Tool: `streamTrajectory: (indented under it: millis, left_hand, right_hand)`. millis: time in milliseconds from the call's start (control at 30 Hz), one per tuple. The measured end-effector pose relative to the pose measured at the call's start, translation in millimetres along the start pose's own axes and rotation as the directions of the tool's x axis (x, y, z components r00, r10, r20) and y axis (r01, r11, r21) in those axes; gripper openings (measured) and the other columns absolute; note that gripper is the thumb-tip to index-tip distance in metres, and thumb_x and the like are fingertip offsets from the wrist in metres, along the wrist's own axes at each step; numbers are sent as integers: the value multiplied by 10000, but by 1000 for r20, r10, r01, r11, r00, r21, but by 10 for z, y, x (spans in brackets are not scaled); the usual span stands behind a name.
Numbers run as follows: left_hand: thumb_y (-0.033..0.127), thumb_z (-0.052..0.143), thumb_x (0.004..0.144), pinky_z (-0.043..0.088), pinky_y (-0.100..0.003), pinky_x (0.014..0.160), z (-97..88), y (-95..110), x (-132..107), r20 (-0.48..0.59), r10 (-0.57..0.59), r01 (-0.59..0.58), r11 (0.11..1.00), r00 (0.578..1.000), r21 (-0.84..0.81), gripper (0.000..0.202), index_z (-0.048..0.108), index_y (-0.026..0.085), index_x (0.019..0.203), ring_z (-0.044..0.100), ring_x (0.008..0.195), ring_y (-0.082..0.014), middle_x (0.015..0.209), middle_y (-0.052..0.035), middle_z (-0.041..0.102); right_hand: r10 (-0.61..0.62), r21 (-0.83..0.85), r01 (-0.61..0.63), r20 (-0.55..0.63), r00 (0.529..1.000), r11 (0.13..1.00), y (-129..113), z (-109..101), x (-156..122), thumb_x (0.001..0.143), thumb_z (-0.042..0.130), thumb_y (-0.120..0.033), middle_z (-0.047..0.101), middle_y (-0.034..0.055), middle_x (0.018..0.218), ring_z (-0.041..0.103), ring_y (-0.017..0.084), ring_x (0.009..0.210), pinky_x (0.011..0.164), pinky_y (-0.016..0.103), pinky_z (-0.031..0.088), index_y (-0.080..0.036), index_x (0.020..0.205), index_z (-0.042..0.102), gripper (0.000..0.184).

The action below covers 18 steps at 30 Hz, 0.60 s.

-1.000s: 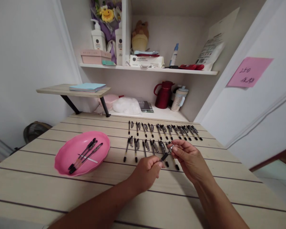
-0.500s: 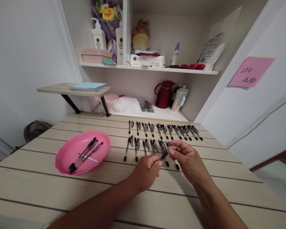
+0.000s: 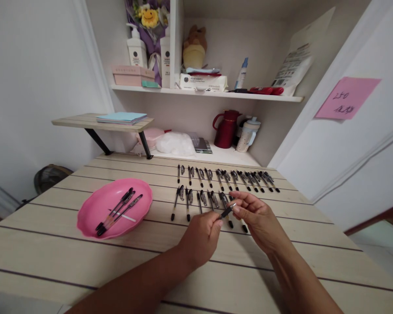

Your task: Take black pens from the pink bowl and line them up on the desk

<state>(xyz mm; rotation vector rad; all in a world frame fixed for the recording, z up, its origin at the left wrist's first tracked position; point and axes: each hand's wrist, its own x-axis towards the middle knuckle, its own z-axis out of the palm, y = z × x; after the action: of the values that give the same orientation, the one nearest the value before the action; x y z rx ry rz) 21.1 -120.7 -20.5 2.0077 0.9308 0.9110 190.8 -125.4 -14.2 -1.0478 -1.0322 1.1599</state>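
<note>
Between my hands is a black gel pen (image 3: 226, 212). My left hand (image 3: 200, 237) is closed around its rear part, which the fingers hide. At its upper end, the thumb and index finger of my right hand (image 3: 256, 216) pinch a small shiny piece, perhaps the cap; I cannot make out whether it is on the pen. My right hand's other fingers are stretched out. Just behind the hands lies a row of pens (image 3: 187, 205) with loose caps (image 3: 190, 197) beside them, some partly covered by my hands. A second row of pens and caps (image 3: 219, 179) lies farther back.
On the left of the slatted table (image 3: 131, 266) sits a pink bowl (image 3: 85, 213) with several capped pens (image 3: 119, 209) and a white stick. A small raised shelf (image 3: 65, 121) bears blue paper. Behind stand a red jug (image 3: 226, 130) and a lidded cup (image 3: 248, 135).
The whole view has shifted very slightly. Both hands keep nearly the same hold on the pen; nothing else visibly changes.
</note>
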Motion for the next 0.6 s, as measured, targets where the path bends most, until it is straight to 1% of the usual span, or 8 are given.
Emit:
streamTrajectory:
  millis: [67, 167, 333, 400, 467, 567, 600]
  left_hand:
    - [267, 360, 844, 296, -218, 553, -6, -2, 2, 30, -16, 17, 999, 999, -35, 252, 549, 182, 700, 415, 566, -108, 576, 25, 472]
    - [301, 365, 843, 305, -214, 540, -12, -20, 10, 88, -56, 66, 992, 995, -111, 263, 545, 174, 700, 425, 551, -104, 565, 23, 481]
    - [336, 369, 839, 315, -209, 522, -14, -45, 17, 164, -108, 147, 959, 980, -242, 274, 569, 158, 781, 426, 532, -97, 560, 29, 469]
    - [337, 371, 838, 316, -207, 524, -15, -42, 15, 163, -115, 153, 959, 980, -239, 274, 569, 159, 776, 424, 531, -96, 559, 31, 469]
    - [330, 376, 837, 315, -209, 534, -19, -31, 12, 143, -101, 129, 971, 985, -203, 269, 556, 164, 724, 424, 536, -95, 555, 30, 475]
    - [320, 385, 832, 314, -212, 544, -24, -8, 6, 114, -75, 93, 983, 991, -158, 270, 537, 171, 665, 424, 548, -98, 550, 27, 487]
    - [320, 386, 830, 314, -212, 542, -24, -1, 4, 113, -76, 93, 983, 991, -158, 268, 540, 172, 668, 424, 548, -99, 550, 27, 488]
  right_hand:
    - [31, -26, -30, 25, 999, 999, -14, -6, -14, 626, 735, -298, 643, 27, 791, 488, 99, 617, 555, 222, 389, -208, 929, 671, 322]
    - [57, -52, -54, 61, 996, 997, -29, -14, -33, 650, 713, -334, 618, 22, 708, 471, 101, 600, 554, 230, 381, -189, 844, 696, 243]
    - [56, -66, -53, 49, 997, 996, -17, -28, -27, 619, 727, -360, 601, 12, 663, 468, 108, 578, 541, 240, 368, -192, 813, 696, 259]
    - [30, -97, -26, 37, 999, 995, -1, -36, -12, 620, 726, -358, 578, 6, 623, 450, 108, 559, 518, 237, 351, -184, 782, 685, 242]
    - [-6, -128, 10, 33, 999, 992, 14, -44, 2, 626, 721, -351, 549, -6, 586, 425, 102, 539, 504, 232, 336, -183, 708, 658, 197]
    - [-37, -168, 47, 65, 997, 985, 18, -51, 11, 648, 703, -357, 526, -13, 554, 413, 100, 531, 510, 232, 335, -187, 604, 600, 204]
    - [-36, -180, 51, 83, 996, 982, 12, -50, 8, 650, 698, -371, 536, -8, 564, 423, 104, 539, 514, 234, 341, -187, 606, 599, 214]
